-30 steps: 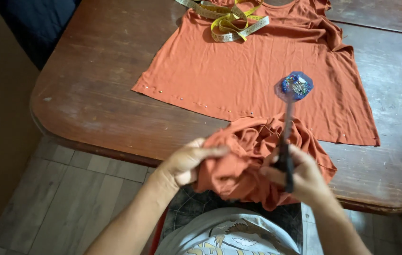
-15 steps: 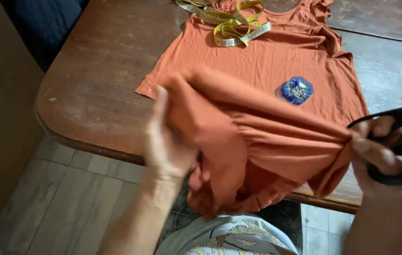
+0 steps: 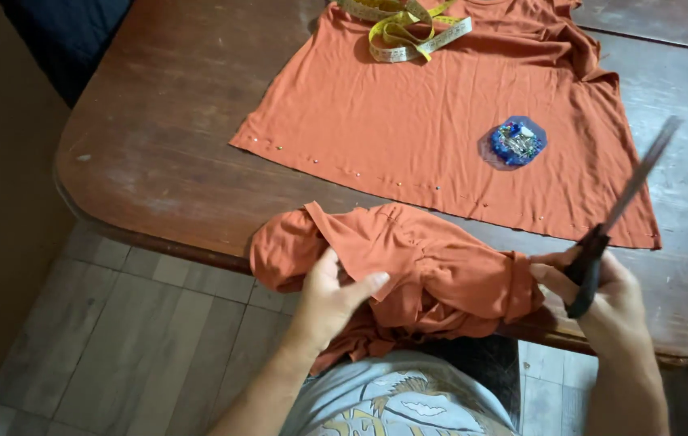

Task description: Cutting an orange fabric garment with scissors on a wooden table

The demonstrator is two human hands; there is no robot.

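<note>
- Left hand (image 3: 329, 297): fingers curled, gripping bunched orange fabric piece (image 3: 416, 266) at near edge of wooden table (image 3: 158, 153).
- Right hand (image 3: 612, 305): closed around handle of black scissors (image 3: 614, 214), blades angled up-right; fingertips touching fabric's right end.
- Flat on table beyond: orange top (image 3: 441, 113), pinned along hem, bearing blue pin cushion (image 3: 517, 141) and yellow measuring tape (image 3: 404, 28).
</note>
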